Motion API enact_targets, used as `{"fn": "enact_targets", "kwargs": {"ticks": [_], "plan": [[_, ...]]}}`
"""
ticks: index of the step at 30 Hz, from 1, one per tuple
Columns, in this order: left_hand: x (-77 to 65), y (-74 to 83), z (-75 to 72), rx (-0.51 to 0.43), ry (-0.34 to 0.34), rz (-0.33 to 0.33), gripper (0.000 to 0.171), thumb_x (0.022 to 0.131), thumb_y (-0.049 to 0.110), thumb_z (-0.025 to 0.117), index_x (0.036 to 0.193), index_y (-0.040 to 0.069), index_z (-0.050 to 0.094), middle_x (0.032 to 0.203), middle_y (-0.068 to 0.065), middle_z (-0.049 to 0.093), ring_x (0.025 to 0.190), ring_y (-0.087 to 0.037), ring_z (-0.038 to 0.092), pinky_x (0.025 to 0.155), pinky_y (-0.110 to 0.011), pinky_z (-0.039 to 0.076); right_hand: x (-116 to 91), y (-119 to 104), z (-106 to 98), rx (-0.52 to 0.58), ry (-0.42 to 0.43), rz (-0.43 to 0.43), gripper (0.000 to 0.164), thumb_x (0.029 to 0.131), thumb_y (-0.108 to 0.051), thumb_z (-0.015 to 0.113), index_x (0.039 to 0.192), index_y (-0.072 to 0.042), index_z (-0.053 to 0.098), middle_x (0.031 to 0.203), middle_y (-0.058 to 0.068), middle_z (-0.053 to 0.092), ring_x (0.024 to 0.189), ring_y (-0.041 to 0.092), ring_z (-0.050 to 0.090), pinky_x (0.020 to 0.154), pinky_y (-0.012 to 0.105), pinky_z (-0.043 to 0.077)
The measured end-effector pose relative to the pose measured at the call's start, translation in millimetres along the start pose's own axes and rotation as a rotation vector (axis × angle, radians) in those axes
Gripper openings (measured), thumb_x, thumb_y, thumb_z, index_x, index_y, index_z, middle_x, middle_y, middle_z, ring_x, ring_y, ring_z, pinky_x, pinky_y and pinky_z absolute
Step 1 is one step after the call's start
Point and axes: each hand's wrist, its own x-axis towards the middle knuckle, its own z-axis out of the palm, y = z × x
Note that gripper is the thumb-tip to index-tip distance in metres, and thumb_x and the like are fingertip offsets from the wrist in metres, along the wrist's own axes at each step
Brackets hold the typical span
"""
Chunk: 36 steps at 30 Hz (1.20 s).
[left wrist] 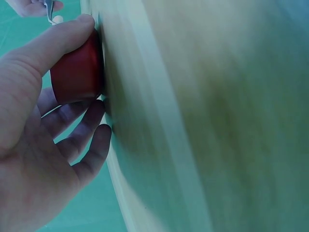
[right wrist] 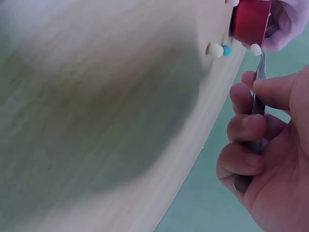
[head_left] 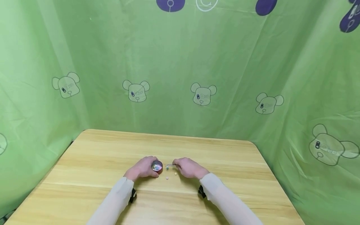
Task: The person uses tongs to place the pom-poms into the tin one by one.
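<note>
Bead work, partway by appearance. The left hand (head_left: 144, 167) is clamped round a red cup (right wrist: 251, 21); the right hand (head_left: 189, 167) grips curved-tip tweezers (right wrist: 259, 104), with a white bead (right wrist: 256, 49) at the tips, beyond its fingers. Done: several beads (head_left: 157, 168) lie in the cup. Left, seemingly: the white bead (apparently lifted), plus a blue bead (right wrist: 227, 50), yellow bead (head_left: 175, 173) and pink bead (head_left: 167, 178) on the surface (head_left: 213, 150) between the hands.

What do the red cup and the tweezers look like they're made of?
The red cup seems to be satin-finished metal, from its soft sheen, though coated plastic is possible. The tweezers look like smooth grey metal, probably steel, given their slender, gleaming form.
</note>
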Motion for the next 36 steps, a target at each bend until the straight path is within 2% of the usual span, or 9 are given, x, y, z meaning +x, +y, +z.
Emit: {"fn": "enact_targets", "kwargs": {"ticks": [10,21,36], "plan": [[2.3,1.1,-5.2,0.003,0.002,0.005,0.052,0.068,0.024,0.085,0.111,0.008,0.059,0.102,-0.004,0.062,0.096,-0.023,0.058,0.088,-0.042,0.045,2.4,-3.7,-2.3,0.006,-0.007,-0.002,0.019,0.099,-0.015,0.048,0.109,-0.012,0.064,0.101,0.002,0.067,0.094,0.015,0.063,0.085,0.034,0.051],[1.3,0.0,-2.5,0.003,-0.003,-0.016,0.052,0.069,0.024,0.084,0.111,0.008,0.059,0.102,-0.004,0.062,0.097,-0.023,0.057,0.089,-0.042,0.045,3.1,-4.2,1.0,0.012,-0.015,-0.010,0.019,0.099,-0.015,0.049,0.109,-0.012,0.064,0.103,0.003,0.067,0.094,0.015,0.063,0.085,0.033,0.051],[-0.1,0.0,-1.1,-0.013,0.001,-0.008,0.051,0.068,0.023,0.085,0.109,0.008,0.059,0.101,-0.003,0.062,0.095,-0.022,0.058,0.088,-0.042,0.045,5.4,-4.7,5.3,0.008,-0.018,-0.022,0.019,0.098,-0.014,0.049,0.111,-0.013,0.064,0.100,0.001,0.067,0.088,0.010,0.061,0.081,0.031,0.051]]}}
